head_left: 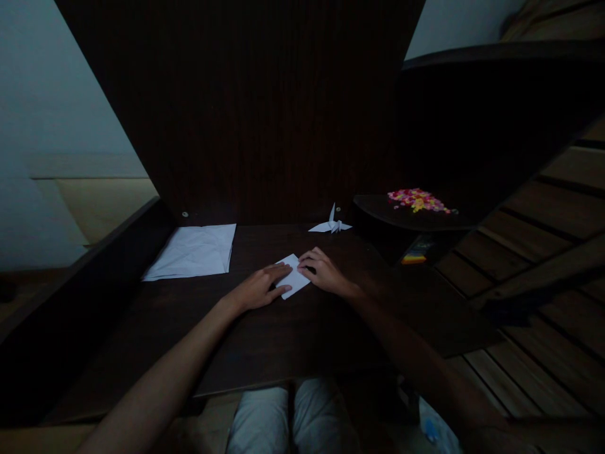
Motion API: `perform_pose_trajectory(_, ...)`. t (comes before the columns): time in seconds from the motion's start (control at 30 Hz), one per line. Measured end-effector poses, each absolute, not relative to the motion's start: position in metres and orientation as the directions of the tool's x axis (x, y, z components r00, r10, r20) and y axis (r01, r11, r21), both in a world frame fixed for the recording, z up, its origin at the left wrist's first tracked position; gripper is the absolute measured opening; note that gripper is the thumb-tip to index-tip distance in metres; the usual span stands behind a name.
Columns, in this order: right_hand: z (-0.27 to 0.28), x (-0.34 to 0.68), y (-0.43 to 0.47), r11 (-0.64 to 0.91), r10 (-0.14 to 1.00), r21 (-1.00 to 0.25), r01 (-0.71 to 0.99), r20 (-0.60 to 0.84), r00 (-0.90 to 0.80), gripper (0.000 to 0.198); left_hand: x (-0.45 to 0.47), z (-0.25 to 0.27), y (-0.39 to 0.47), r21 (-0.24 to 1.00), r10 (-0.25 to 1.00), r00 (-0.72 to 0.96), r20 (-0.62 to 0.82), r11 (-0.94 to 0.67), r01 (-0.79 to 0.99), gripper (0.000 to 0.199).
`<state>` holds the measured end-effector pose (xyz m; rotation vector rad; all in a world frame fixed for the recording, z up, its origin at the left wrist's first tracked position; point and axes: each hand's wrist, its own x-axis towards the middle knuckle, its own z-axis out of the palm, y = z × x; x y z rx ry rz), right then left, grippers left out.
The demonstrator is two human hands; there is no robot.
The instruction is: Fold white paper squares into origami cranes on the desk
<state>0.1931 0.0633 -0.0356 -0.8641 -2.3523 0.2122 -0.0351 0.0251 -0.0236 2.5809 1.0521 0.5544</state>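
Head view: we note white paper between front and back edges of the desk; left hand palm-down on it, thumb spread; right hand curled at its right, pinching we cannot tell.

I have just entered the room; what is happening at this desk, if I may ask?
A person sits at a dark desk with both hands on a small white paper. The left hand lies on its left part, and the fingers of the right hand are at its right edge. Farther back stands a folded paper bird. Larger white sheets lie to the left, and small colourful pieces sit on a shelf at the right.
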Motion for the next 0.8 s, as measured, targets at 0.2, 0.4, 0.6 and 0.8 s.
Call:
perform_pose_trajectory(0.2, -0.0327, 0.1934, 0.0604, 0.774, 0.629, -0.317, 0.548, 0.482, -0.61, 0.019, -0.0374, -0.022, 0.0254, 0.364, 0.704, 0.685, 0.187, -0.697, 0.618, 0.055)
perform_pose_trajectory(0.4, -0.0319, 0.1935, 0.0587, 0.746, 0.661, -0.298, 0.595, 0.44, -0.608, 0.026, -0.0378, -0.016, 0.0229, 0.315, 0.694, 0.708, 0.128, -0.705, 0.635, 0.059)
perform_pose_trajectory(0.6, -0.0326, 0.1939, 0.0597, 0.742, 0.667, -0.302, 0.599, 0.43, -0.608, 0.025, -0.0394, -0.019, 0.0228, 0.238, 0.695, 0.704, 0.147, -0.716, 0.657, 0.067)
perform_pose_trajectory(0.8, -0.0357, 0.1899, 0.06, 0.777, 0.629, -0.324, 0.54, 0.445, -0.637, 0.023, -0.0403, -0.0197, 0.0228, 0.182, 0.745, 0.638, 0.196, -0.667, 0.723, 0.081)
